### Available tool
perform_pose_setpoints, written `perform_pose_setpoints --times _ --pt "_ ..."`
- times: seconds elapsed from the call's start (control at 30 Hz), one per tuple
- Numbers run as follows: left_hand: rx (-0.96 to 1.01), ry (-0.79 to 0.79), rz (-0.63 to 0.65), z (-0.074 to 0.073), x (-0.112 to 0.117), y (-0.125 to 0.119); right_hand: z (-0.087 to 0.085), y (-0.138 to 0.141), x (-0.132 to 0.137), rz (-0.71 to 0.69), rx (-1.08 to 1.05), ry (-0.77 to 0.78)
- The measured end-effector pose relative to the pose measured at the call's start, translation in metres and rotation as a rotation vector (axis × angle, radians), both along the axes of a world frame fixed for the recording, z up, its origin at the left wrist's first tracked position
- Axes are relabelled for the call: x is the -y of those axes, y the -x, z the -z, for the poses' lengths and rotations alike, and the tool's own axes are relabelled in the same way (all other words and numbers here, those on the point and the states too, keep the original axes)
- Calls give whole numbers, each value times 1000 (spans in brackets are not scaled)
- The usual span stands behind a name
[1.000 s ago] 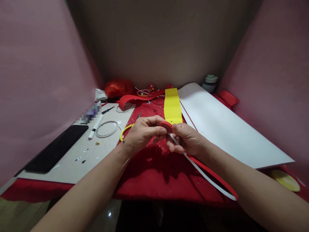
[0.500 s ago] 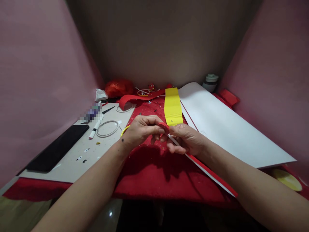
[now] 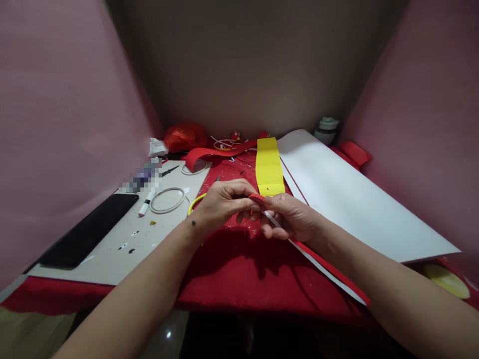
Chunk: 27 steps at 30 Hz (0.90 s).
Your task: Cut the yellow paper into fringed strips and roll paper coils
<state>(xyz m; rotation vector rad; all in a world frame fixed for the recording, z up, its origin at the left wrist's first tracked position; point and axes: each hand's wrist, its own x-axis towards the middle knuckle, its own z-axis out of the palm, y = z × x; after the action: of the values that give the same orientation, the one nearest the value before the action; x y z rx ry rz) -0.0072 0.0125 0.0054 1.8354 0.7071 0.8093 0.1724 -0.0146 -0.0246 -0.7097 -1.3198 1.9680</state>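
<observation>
Both my hands meet over the red cloth (image 3: 232,269) and pinch a small coil of red corrugated paper (image 3: 257,198). My left hand (image 3: 224,202) grips the coil from the left with closed fingers. My right hand (image 3: 290,217) grips it from the right, and the loose red and white strip (image 3: 329,274) trails from the coil under my right forearm toward the table's near edge. A yellow corrugated strip (image 3: 268,167) lies just behind my hands. A yellow ring (image 3: 194,202) lies partly hidden under my left hand.
A large white sheet (image 3: 355,199) covers the right side. On the grey board (image 3: 123,249) at left lie a black phone (image 3: 88,229), a white ring (image 3: 167,199), a marker (image 3: 145,204) and scraps. Red strips, a red bag (image 3: 185,135) and a jar (image 3: 327,128) stand at the back.
My hands stayed together on the coil and turned it slightly, so it now shows more edge-on. The trailing strip has straightened from a loop.
</observation>
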Motion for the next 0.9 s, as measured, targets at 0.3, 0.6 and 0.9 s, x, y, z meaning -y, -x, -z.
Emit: perform_pose_setpoints --times 0.3,0.6,0.9 --pt "108 188 24 5 1 -2 1 -2 2 8 -11 -40" --pt "152 113 16 5 5 -5 1 -4 0 27 -29 -40" --pt "61 75 13 0 3 -3 7 -4 -4 -48 -37 63"
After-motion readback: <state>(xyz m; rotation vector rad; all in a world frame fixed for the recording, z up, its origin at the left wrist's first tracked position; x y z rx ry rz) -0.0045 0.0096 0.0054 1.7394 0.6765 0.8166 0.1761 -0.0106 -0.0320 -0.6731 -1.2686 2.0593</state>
